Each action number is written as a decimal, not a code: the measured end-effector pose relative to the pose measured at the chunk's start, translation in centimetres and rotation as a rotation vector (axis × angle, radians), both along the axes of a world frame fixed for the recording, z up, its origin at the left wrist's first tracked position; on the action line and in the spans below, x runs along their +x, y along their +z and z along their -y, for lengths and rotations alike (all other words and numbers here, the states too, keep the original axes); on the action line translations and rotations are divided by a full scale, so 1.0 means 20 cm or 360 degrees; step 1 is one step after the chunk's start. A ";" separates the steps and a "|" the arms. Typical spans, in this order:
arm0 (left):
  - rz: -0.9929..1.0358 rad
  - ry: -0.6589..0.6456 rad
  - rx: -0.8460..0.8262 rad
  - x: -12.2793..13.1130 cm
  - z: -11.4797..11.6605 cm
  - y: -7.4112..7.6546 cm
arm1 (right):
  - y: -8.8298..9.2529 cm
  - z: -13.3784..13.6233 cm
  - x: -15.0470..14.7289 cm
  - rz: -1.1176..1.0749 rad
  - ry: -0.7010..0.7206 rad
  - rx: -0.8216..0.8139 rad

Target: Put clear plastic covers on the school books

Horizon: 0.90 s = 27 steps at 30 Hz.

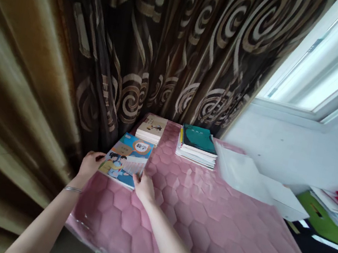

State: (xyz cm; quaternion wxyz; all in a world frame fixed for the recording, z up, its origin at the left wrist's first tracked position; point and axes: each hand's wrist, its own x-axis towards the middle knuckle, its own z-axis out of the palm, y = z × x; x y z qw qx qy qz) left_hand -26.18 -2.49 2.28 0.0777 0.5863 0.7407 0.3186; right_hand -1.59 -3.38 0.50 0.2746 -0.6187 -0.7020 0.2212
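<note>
A heavy brown curtain (pixel 73 40) with pale swirls is hanging along the left side and across the back, reaching down to the far edge of a pink quilted table (pixel 205 220) with a hexagon pattern. The left hand (pixel 90 164), a thin bracelet (pixel 73 189) sitting on its wrist, is resting at the left edge of a blue maths textbook (pixel 127 158), its fingers (pixel 98 157) curling narrowly around that edge and holding it. The textbook is lying flat at the near left corner of the table, close against the curtain, its cover with cartoon children facing up. The right hand (pixel 144 186) is gripping the book's near right corner, thumb lying on the cover and the other fingers tucked below, so both hands are holding the same book. Just behind it, a small stack of cream-covered books (pixel 152 128) is sitting near the curtain. To the right of that, apart from it, a second stack topped by a teal book (pixel 198 139) is lying flat. Further right, white sheets (pixel 242 172) are spreading toward the table's edge, below a bright window (pixel 330 63). A green box (pixel 325 221) is sitting beyond the table at the far right
</note>
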 end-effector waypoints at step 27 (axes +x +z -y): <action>0.1039 -0.0098 0.0040 -0.14 0.14 -0.15 | 0.01 0.03 0.01 -0.0087 0.0029 0.0057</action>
